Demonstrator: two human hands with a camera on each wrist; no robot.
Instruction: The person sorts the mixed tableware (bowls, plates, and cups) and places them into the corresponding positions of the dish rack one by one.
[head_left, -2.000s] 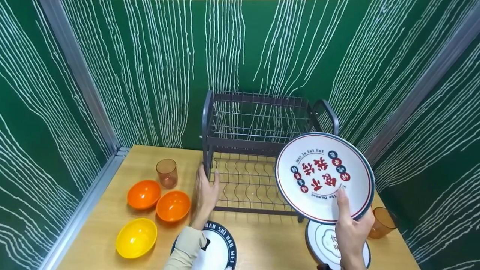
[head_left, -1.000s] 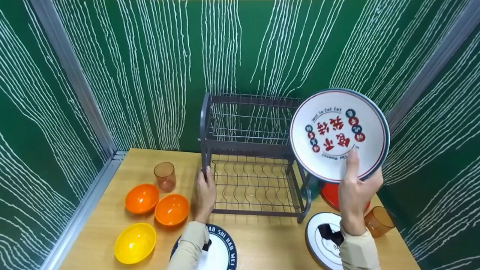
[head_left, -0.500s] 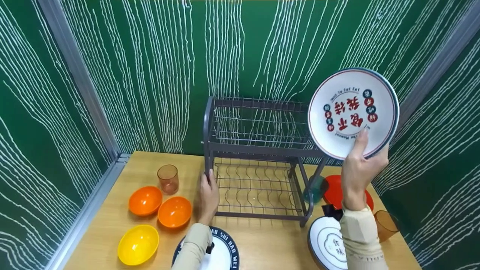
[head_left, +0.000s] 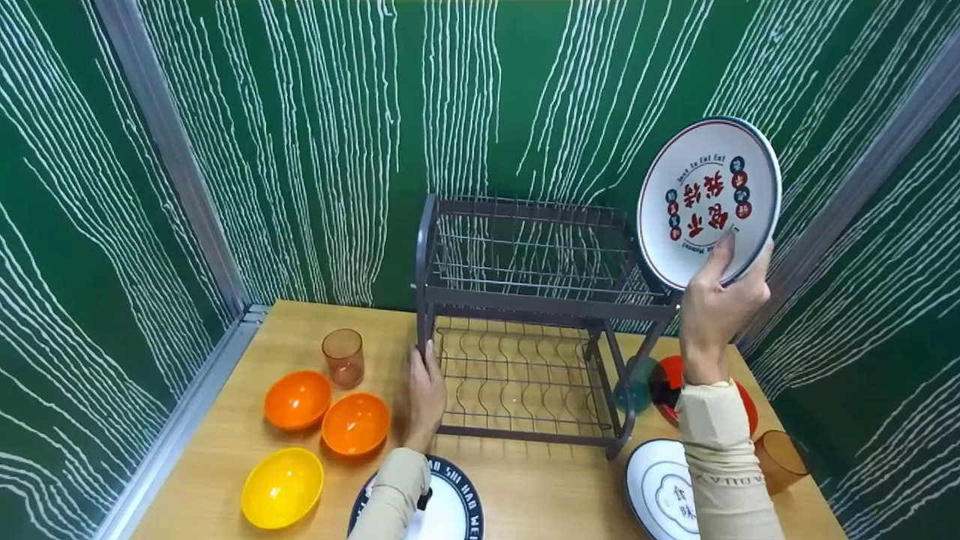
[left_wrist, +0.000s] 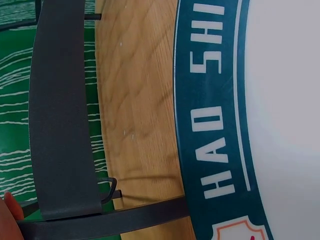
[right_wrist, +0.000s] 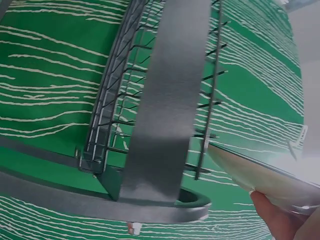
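Note:
My right hand [head_left: 721, 304] pinches a white plate [head_left: 697, 161] by its lower edge, thumb on the face with red lettering. The plate is tilted steeply, beside and above the right end of a dark two-tier dish rack [head_left: 555, 301]. In the right wrist view, the plate [right_wrist: 265, 175] is seen almost edge-on, close to the wires of the rack's upper tier [right_wrist: 167, 100]. My left hand [head_left: 426, 394] grips the rack's left upright. Only a bit of that hand [left_wrist: 7, 220] shows in the left wrist view.
At left stand two orange bowls [head_left: 355, 424], a yellow bowl [head_left: 282, 487] and an amber cup [head_left: 343, 358]. A dark-rimmed plate [head_left: 442, 510] lies in front. At right are a white plate [head_left: 656, 487], a red plate [head_left: 742, 405], a green cup [head_left: 637, 386] and another amber cup [head_left: 780, 461].
My right hand has raised the plate up and to the right, and lately turned it more edge-on. My left hand, its thumb spread at first, has closed round the rack's upright.

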